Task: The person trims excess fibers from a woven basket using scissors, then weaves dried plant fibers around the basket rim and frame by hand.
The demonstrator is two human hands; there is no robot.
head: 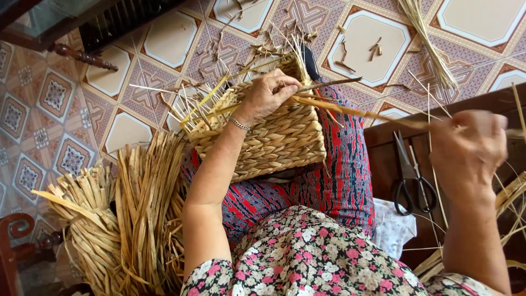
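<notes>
In the centre of the frame the half-woven basket (268, 137) lay on the person's lap, and the left hand (268, 93) pressed down on its upper rim, fingers curled shut over the loose stakes. The right hand (468, 148), at the right edge, was closed on a long straw strand (356, 112) drawn taut from the rim. The pull looked best kept level and steady, with the left thumb pinning the last stitch so the plait sat tight. The right fingertips were blurred, the basket's far side was hidden, and the scissors (413, 183) on the dark tabletop (383, 159) sat partly under straw.
</notes>
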